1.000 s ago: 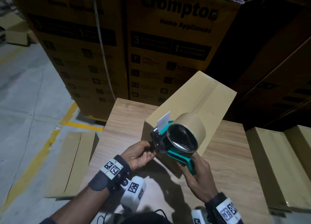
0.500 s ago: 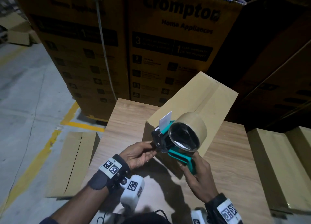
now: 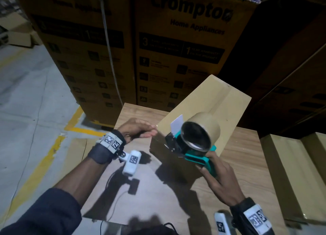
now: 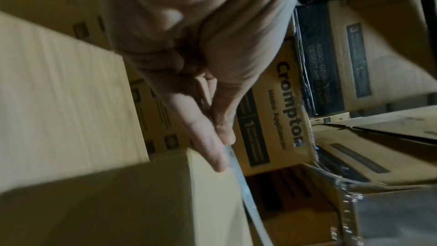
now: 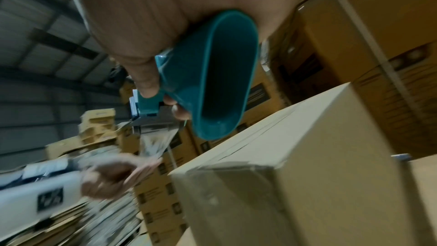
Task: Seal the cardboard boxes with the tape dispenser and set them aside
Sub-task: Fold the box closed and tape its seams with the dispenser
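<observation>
Left hand (image 3: 139, 131), in the head view, reaches to the near left corner of the long cardboard box (image 3: 208, 111) on the worktop (image 3: 247, 164), fingers extended toward that corner. To the right, the right hand (image 3: 220, 178) is curled round the teal handle of the tape dispenser (image 3: 192, 143), held above the box's near end.

From the left wrist, the left hand's fingers (image 4: 208, 149) lie straight and close together, with a clear strip of tape (image 4: 236, 167) running along them at the box's (image 4: 118, 203) edge; whether thumb and finger actually pinch it is hard to tell.

From the right wrist, tape (image 5: 153, 144) stretches from the dispenser (image 5: 212, 85) down to the blurred left hand (image 5: 111, 179), beside the box (image 5: 295, 175).

The step looks like starting the seal: the next move probably calls for pressing the tape end onto the near face, then drawing the dispenser along the top seam to the far end.
</observation>
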Demonstrator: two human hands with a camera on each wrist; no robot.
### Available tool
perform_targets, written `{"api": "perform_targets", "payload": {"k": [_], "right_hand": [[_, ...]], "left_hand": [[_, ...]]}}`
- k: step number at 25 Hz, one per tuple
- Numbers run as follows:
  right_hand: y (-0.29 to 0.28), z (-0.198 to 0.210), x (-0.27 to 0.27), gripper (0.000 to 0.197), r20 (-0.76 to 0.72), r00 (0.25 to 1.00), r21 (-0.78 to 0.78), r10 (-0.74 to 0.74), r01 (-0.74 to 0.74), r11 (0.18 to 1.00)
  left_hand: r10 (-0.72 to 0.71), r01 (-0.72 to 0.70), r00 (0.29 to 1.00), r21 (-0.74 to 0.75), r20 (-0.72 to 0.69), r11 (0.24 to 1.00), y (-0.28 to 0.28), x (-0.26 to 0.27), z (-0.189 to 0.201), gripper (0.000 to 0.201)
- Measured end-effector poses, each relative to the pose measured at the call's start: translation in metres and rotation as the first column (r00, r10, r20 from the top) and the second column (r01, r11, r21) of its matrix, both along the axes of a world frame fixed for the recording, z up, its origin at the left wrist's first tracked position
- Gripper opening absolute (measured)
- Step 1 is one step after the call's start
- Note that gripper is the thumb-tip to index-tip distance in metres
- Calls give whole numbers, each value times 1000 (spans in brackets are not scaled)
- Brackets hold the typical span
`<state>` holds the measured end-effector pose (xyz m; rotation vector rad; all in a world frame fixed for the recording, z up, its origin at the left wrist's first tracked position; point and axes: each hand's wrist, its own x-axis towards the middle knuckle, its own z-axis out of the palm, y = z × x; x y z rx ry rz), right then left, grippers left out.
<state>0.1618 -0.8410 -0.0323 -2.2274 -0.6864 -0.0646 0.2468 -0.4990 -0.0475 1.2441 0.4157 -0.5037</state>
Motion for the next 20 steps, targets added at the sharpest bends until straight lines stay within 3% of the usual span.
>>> {"api": "perform_targets", "payload": {"k": [2, 4, 8, 13, 20], "right_hand": [[-18, 3, 0, 23, -50, 999, 27, -16, 17, 999], [-23, 0, 1, 28, -29, 999, -16, -19, 19, 1000], [-10, -23, 10, 28, 17, 999, -74, -36, 37, 997], [-5, -39, 12, 31, 69, 997, -126, -45, 53, 991], [-6, -33, 15, 32, 108, 993, -146, -57, 73, 987]], "left_hand": [[-1, -6, 998, 88, 70, 996, 16, 12, 2, 35], [-39, 21, 994, 162, 103, 986, 16, 20, 0, 28], [15, -51, 991, 272, 134, 961, 6, 35, -14, 18], [80, -111, 990, 293, 118, 949, 6, 39, -30, 22], [136, -173, 978, 257, 156, 951, 5, 37, -36, 11]]}}
